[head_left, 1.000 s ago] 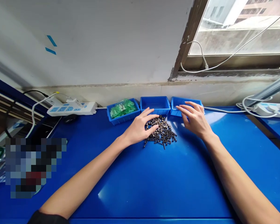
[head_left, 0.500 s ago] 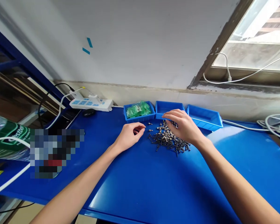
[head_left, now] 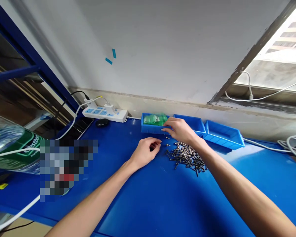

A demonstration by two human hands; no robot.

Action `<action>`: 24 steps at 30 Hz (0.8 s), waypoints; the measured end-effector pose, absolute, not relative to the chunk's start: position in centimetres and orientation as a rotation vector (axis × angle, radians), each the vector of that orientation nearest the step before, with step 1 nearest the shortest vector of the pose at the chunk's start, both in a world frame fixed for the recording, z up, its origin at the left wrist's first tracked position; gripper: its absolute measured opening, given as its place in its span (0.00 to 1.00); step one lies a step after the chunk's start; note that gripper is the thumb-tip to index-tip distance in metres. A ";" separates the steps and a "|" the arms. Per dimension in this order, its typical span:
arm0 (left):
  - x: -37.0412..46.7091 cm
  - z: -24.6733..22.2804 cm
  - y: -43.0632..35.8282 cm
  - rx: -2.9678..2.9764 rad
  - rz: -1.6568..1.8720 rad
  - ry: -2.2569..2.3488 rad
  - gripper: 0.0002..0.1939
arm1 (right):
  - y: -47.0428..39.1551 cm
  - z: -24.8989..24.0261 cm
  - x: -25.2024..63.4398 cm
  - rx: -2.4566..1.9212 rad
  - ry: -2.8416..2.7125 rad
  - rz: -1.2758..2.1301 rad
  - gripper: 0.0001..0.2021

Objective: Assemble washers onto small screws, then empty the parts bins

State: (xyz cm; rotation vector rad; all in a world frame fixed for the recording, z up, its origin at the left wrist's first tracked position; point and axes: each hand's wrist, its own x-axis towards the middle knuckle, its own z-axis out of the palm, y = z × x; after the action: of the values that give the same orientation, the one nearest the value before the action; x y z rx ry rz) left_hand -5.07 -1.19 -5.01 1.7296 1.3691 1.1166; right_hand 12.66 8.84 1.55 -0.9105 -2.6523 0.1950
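Note:
My right hand (head_left: 179, 129) reaches over the left blue bin (head_left: 151, 128), its fingertips pinching the edge of a green plastic bag (head_left: 164, 118), which is blurred. More green bags (head_left: 153, 119) with small pale contents lie in that bin. On the table to the left of the screws, my left hand (head_left: 147, 152) rests with fingers loosely curled, thumb and fingertips slightly apart and nothing visible between them. A pile of mixed black and silver screws (head_left: 187, 158) lies partly below my right forearm. Two small silver screws (head_left: 168, 144) sit apart from it, near my left fingertips.
A middle blue bin (head_left: 196, 124) and a right blue bin (head_left: 224, 135) line the wall. A white power strip (head_left: 106, 113), a black mouse (head_left: 102, 122) and a green-labelled bottle pack (head_left: 17, 148) stand left. White cables (head_left: 266, 145) run along the back right.
My right hand has moved left from above the screw pile to the bin of green bags, where a bag has shifted at its fingers. My left hand keeps its curled pose; the view has shifted.

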 end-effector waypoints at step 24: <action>-2.9 -0.3 -1.7 1.561 1.294 1.233 0.45 | -1.0 4.3 17.7 -0.871 -2.015 0.824 0.19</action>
State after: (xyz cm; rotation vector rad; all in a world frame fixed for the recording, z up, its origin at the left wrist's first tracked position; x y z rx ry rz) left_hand -2.89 -1.72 -0.28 1.5606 1.2330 1.2943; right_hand 17.72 -0.97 4.30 -0.8705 -2.0148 0.8235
